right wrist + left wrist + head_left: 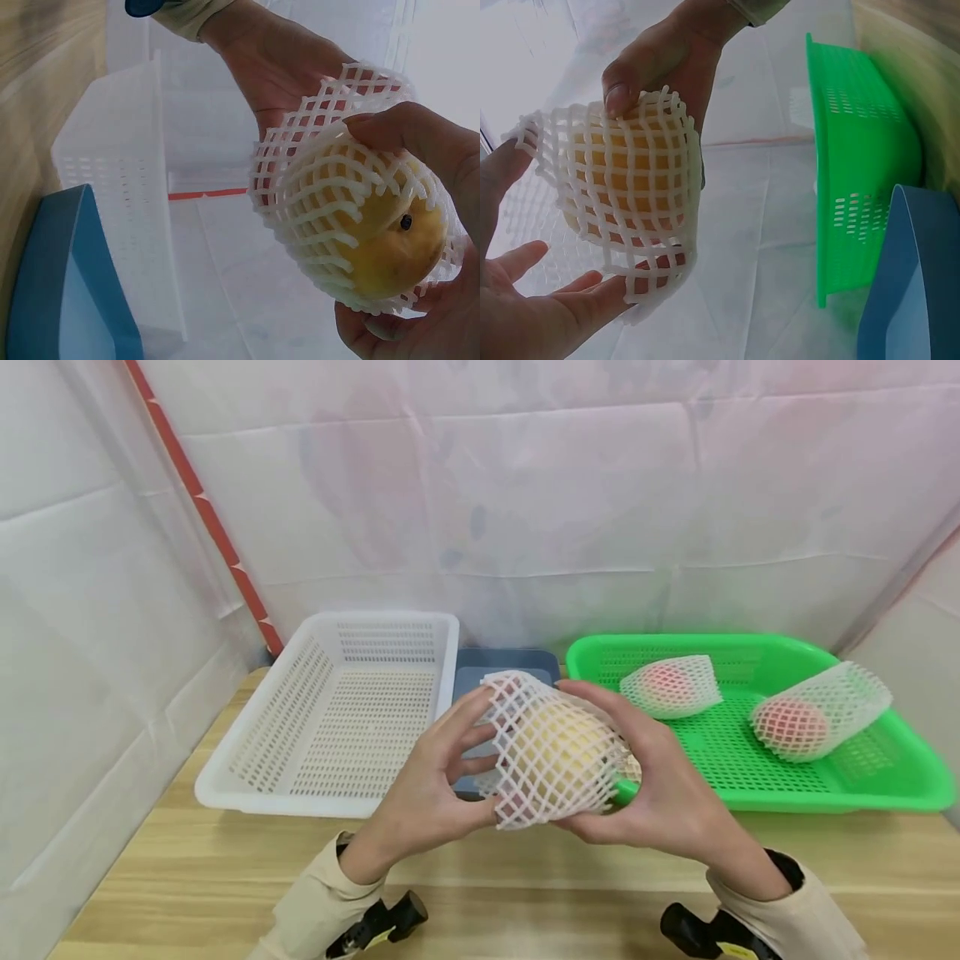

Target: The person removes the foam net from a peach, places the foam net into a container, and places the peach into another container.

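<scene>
A yellow, pear-like fruit sits inside a white foam net sleeve, held up in front of the baskets. At the sleeve's left end my left hand grips the net's edge, some fingers inside the opening. My right hand grips the netted fruit from the right, thumb on one side and fingers on the other. In the right wrist view the fruit's end with a dark spot shows bare at the sleeve's other opening. The left wrist view shows the right thumb pressing the net's rim.
Behind on the left stands a white perforated basket. At the right, a green basket holds two reddish fruits in foam nets, one netted fruit and another netted fruit. A blue-grey tray lies between, partly hidden by my hands. The wooden table meets white sheeting behind.
</scene>
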Action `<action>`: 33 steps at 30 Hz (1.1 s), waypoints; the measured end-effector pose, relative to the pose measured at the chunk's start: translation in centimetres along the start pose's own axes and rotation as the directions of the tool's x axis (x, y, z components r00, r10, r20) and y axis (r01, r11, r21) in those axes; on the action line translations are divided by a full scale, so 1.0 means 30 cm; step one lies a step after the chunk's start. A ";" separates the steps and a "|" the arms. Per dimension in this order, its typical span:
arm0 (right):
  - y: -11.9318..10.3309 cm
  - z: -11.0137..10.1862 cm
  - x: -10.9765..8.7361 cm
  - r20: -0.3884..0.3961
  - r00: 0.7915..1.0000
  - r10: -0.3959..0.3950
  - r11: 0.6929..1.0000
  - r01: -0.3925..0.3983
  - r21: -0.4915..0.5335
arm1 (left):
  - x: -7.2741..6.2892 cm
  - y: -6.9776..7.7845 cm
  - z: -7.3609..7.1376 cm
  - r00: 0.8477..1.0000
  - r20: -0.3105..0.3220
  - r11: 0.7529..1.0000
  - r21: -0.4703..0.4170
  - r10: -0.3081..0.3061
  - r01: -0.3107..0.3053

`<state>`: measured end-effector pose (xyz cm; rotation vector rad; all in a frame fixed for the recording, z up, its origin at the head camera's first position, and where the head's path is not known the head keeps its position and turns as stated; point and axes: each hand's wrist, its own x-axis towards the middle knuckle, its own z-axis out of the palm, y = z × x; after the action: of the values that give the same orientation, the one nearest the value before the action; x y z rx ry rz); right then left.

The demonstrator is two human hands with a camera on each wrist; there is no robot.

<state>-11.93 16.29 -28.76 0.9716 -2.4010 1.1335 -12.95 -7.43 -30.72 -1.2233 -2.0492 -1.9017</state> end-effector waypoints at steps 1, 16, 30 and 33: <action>0.002 0.001 -0.003 0.002 1.000 -0.004 1.000 0.004 0.001 | 0.000 -0.002 0.002 1.000 0.008 1.000 -0.007 -0.005 0.005; 0.014 0.009 -0.013 -0.040 0.997 -0.060 0.996 0.063 0.068 | -0.006 -0.022 0.004 0.999 0.034 0.999 0.041 0.026 -0.028; 0.030 0.014 -0.014 -0.099 0.982 -0.159 0.981 0.168 0.096 | -0.002 -0.018 0.009 1.000 0.006 0.996 0.087 -0.021 0.020; 0.031 0.009 -0.015 -0.094 0.983 -0.159 0.981 0.168 0.093 | -0.001 -0.022 0.013 1.000 0.009 0.995 0.102 -0.012 0.011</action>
<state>-12.25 16.72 -29.69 1.1066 -2.1709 1.2183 -13.14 -7.06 -31.36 -1.2017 -2.1330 -1.7750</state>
